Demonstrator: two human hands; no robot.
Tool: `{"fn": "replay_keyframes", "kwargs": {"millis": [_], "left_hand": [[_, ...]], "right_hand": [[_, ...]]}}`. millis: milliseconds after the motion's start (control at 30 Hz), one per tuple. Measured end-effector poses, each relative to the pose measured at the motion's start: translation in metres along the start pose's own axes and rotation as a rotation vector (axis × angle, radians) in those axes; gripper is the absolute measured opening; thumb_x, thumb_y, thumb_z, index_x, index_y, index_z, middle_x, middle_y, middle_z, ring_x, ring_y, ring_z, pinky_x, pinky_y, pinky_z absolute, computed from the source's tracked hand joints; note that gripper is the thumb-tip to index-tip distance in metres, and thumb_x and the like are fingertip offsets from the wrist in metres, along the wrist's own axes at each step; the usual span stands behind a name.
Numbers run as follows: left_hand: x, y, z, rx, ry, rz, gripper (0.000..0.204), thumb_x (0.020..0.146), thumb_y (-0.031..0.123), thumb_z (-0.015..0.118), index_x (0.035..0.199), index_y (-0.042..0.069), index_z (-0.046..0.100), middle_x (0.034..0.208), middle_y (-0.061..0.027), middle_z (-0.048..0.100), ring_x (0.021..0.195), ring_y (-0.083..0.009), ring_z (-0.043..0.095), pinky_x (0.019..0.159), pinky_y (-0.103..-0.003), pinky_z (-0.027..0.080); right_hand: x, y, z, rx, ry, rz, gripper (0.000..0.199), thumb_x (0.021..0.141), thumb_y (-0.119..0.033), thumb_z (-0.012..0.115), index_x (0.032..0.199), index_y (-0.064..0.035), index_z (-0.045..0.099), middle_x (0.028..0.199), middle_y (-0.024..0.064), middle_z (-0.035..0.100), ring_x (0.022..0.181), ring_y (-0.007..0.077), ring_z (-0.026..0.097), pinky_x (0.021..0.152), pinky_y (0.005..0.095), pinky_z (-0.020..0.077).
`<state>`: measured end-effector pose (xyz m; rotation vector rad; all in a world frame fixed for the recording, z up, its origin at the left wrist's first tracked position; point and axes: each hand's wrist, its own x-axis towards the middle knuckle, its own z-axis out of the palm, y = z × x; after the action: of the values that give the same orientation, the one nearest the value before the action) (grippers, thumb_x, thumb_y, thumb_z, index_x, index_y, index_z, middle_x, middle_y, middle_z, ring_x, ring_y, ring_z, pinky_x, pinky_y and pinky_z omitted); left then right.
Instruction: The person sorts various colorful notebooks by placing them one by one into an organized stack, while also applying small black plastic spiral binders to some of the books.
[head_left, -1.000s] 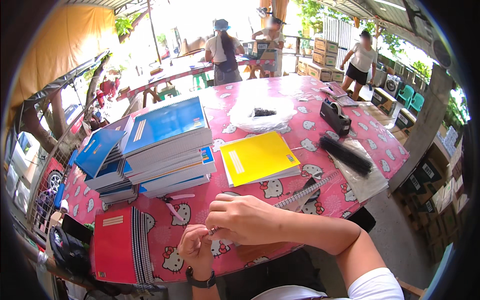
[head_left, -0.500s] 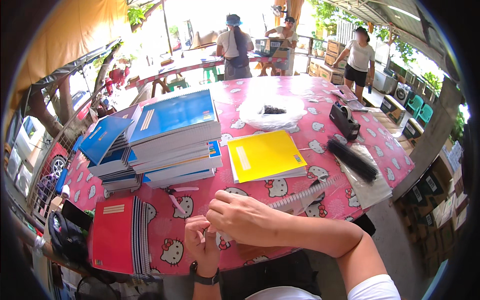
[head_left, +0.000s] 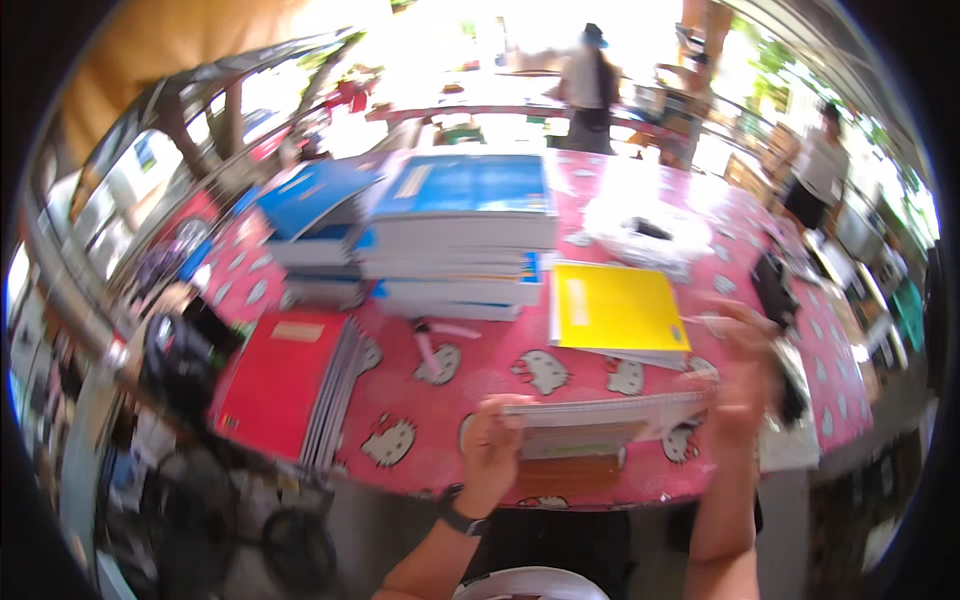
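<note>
A spiral-bound notebook (head_left: 600, 408) with a white coil along its far edge lies edge-on before me at the table's front. My left hand (head_left: 492, 440), a dark watch on its wrist, is closed on the notebook's left corner. My right hand (head_left: 738, 375) is smeared by motion beside the right end of the coil. Its fingers look spread apart, with the thumb near the notebook's corner. Beyond the notebook lies a yellow notebook (head_left: 620, 308) on white sheets. Pink-handled pliers (head_left: 440, 338) rest farther left.
Tall stacks of blue notebooks (head_left: 455, 235) stand at the back left, red notebooks (head_left: 285, 380) at the front left. A plastic bag (head_left: 645, 235), a black tape dispenser (head_left: 773, 288) and black coils (head_left: 792, 385) lie to the right on the pink tablecloth (head_left: 420, 400). People stand beyond.
My right hand has left the coil's left end, where both hands were together, and moved to its right end. The view has swung, shifting most things rightward.
</note>
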<state>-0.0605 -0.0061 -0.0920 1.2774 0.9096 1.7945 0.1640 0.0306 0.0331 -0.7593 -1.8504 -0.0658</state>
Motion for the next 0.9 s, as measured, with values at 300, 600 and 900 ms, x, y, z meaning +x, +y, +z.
{"fn": "replay_keyframes", "kwargs": {"millis": [300, 600, 900], "left_hand": [[0.03, 0.06, -0.056, 0.353, 0.45, 0.204, 0.027, 0.094, 0.018, 0.052, 0.116, 0.002, 0.054, 0.103, -0.0059, 0.056, 0.092, -0.0136, 0.052, 0.081, -0.031, 0.044], [0.06, 0.155, -0.276, 0.7, 0.992, 0.442, 0.029, 0.095, 0.022, 0.047, 0.1, -0.007, 0.048, 0.095, -0.0149, 0.058, 0.082, -0.0236, 0.052, 0.079, -0.038, 0.044], [-0.021, 0.037, -0.391, 1.075, 1.175, -0.274, 0.042, 0.092, 0.031, 0.046, 0.097, -0.01, 0.053, 0.097, -0.0308, 0.059, 0.089, -0.0458, 0.056, 0.078, -0.048, 0.043]], "right_hand": [[-0.231, 0.198, -0.111, 0.033, 0.367, 0.858, 0.023, 0.091, -0.01, 0.051, 0.113, -0.0026, 0.055, 0.107, 0.0046, 0.059, 0.097, 0.0119, 0.054, 0.079, 0.023, 0.0421], [-0.272, 0.194, -0.091, -0.122, 0.493, 0.993, 0.027, 0.091, -0.009, 0.051, 0.117, -0.0032, 0.054, 0.11, 0.0045, 0.058, 0.102, 0.0136, 0.054, 0.084, 0.0253, 0.0413], [-0.263, 0.186, -0.089, -0.2, 0.32, 0.969, 0.02, 0.089, -0.006, 0.053, 0.107, 0.0006, 0.057, 0.102, 0.0071, 0.058, 0.097, 0.0166, 0.054, 0.088, 0.0287, 0.0407]]}}
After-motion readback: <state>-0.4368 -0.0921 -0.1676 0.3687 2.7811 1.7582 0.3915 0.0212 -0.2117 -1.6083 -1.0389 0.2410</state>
